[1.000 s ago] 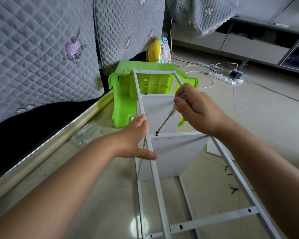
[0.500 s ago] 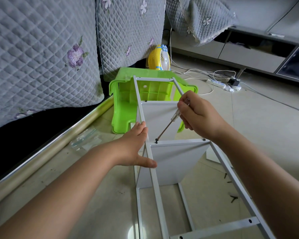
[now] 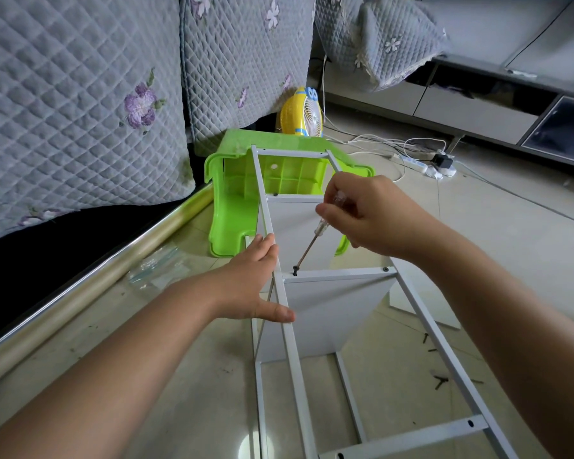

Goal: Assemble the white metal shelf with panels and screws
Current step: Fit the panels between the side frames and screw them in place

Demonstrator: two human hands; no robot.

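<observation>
Your shelf (image 3: 287, 329) lies on its side on the floor (image 3: 478, 260), its long axis running straight away from you, far end up against the green stool (image 3: 232, 207) and near end running out past the bottom edge of the view. The white rails run lengthwise, and two panels (image 3: 328, 313) stand upright across them, one at mid-frame, one farther back by the stool.

Your left hand (image 3: 249, 283) wraps the left top rail, fingers curled over the far side, thumb stretched flat along the near face of the rail. Your right hand (image 3: 375, 220) pinches the clear handle of the screwdriver (image 3: 312, 240) between thumb and fingertips. The shaft slants down and to the left, tip sitting on a dark screw (image 3: 295, 270) at the left end of the middle crossbar. That screw stands proud of the bar. Its twin at the crossbar's right end (image 3: 385, 269) sits flush.

Loose dark screws (image 3: 441, 380) lie scattered on the floor to the right of the shelf. A spare white panel (image 3: 421, 309) lies flat there too, partly under the right rail. Left of the shelf, clear plastic bags (image 3: 156, 266) rest beside the sofa's metal trim (image 3: 80, 286). Behind the stool stands a yellow fan (image 3: 300, 112); no writing is readable anywhere.
</observation>
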